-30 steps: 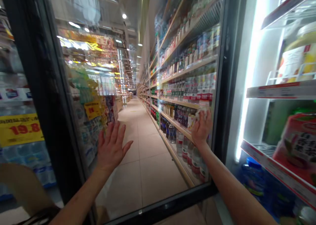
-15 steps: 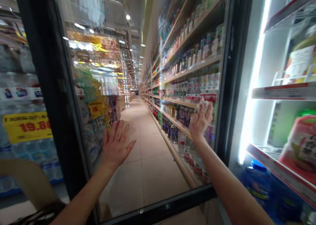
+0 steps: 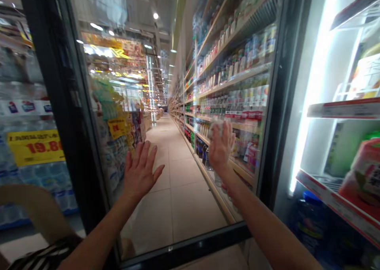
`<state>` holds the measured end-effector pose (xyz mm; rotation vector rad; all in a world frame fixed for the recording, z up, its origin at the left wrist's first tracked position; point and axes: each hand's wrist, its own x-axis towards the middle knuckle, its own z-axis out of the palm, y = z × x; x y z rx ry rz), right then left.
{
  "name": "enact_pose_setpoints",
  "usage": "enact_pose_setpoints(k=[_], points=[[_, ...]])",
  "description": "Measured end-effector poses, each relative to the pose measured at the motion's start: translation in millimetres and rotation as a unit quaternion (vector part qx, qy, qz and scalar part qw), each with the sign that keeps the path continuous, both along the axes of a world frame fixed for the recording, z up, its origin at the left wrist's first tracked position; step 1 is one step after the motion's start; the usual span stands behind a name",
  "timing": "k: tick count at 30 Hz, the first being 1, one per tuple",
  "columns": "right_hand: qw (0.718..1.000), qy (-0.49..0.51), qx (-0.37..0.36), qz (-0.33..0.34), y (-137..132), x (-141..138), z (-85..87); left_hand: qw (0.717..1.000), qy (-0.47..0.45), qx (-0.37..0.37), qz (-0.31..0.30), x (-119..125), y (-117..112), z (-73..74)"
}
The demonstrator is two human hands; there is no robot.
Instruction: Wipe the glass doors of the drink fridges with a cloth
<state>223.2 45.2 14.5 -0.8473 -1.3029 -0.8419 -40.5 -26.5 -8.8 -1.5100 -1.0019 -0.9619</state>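
Note:
A glass door (image 3: 190, 206) with a black frame stands open in front of me. My left hand (image 3: 140, 170) lies flat against the glass left of centre, its fingers spread and nothing in it. On the right part of the pane is my right hand (image 3: 220, 147), slightly blurred. Under its fingers it presses a crumpled white cloth (image 3: 216, 127) to the glass. Most of the cloth is hidden by the fingers, so I cannot tell whether it is fabric or tissue.
At the right, a lit cooler has shelves (image 3: 341, 108) with price strips, a pink-labelled package (image 3: 363, 171) and a blue-capped bottle (image 3: 310, 214). Packed bottles with a yellow price sign (image 3: 35, 147) are at the left, near a beige curved chair part (image 3: 32, 206). An aisle shows in the glass.
My right hand has slid left across the glass with the white cloth, from near the door's right edge toward the middle. My left hand has stayed in place on the pane.

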Motion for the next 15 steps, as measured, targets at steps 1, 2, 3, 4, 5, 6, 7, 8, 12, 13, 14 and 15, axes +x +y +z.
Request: enact_pose_setpoints(k=[1,2,3,4,5,6,7,8,12,13,14,15], points=[[0.995,-0.100,0.006,0.013,-5,-11,-5.1,1.000,-0.002,-0.002,-0.003,0,0,0.1],[0.981,-0.191,0.015,0.023,-8,-17,-9.8,1.000,-0.004,-0.002,-0.003,-1,0,0.1],[0.967,-0.252,0.027,0.030,-9,-18,-12.8,1.000,-0.004,0.001,-0.002,-2,1,0.0],[0.961,-0.271,0.037,0.031,-8,-12,-13.1,1.000,-0.003,0.005,0.000,-2,1,-0.3],[0.969,-0.243,0.043,0.024,-5,-1,-10.0,1.000,-0.001,0.009,0.003,-3,2,-0.8],[0.984,-0.173,0.044,0.012,0,14,-3.6,1.000,-0.001,0.010,0.004,-3,2,-1.2],[0.996,-0.080,0.041,-0.002,5,27,5.5,1.000,-0.002,0.009,0.004,-3,2,-1.6],[0.999,0.011,0.037,-0.013,10,38,15.9,1.000,-0.002,0.009,0.004,-3,2,-1.8],[0.995,0.097,0.029,-0.015,10,20,39.1,0.999,0.011,0.029,0.017,0,0,-0.4],[0.999,0.030,0.027,-0.013,5,4,36.4,0.999,0.016,0.035,0.021,0,0,0.3],[0.998,-0.060,0.025,-0.012,0,-10,31.3,0.999,0.020,0.039,0.023,1,-1,1.0],[0.987,-0.156,0.025,-0.011,-4,-20,25.0,0.999,0.023,0.040,0.024,1,-1,1.5]])
